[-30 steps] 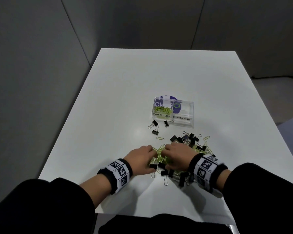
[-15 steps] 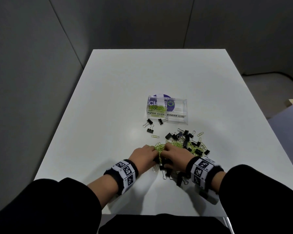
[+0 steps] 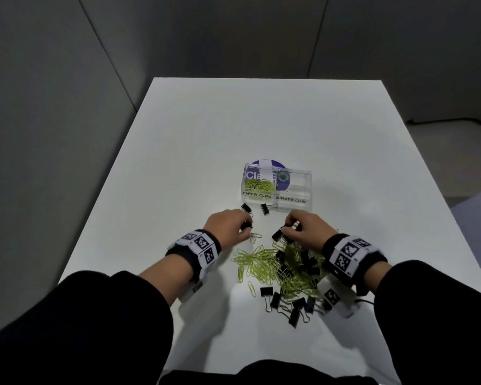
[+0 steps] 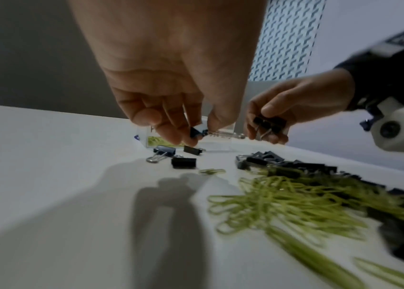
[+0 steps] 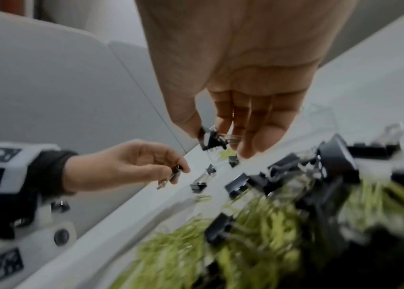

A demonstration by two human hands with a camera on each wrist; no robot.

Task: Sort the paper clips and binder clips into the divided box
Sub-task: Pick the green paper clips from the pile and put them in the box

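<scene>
A clear divided box [image 3: 303,187] stands mid-table, labelled PAPER CLIPS on the left and BINDER CLIPS on the right. Green paper clips [image 3: 258,185] lie in its left compartment. My left hand [image 3: 228,225] pinches a black binder clip [image 4: 197,132] just above the table. My right hand [image 3: 303,227] pinches another black binder clip [image 5: 209,137] above the pile's far edge. A mixed pile of green paper clips [image 3: 261,262] and black binder clips [image 3: 306,261] lies near me, between and under my wrists.
Two loose binder clips [image 3: 265,209] lie in front of the box, and a single paper clip [image 3: 254,237] sits by my left hand. More binder clips [image 3: 286,304] are scattered at the pile's near side. The white table [image 3: 206,134] is edged by grey walls.
Both hands have left the middle of the pile and moved apart and forward toward the box, each now holding a binder clip. The camera has tilted, so the pile appears nearer.
</scene>
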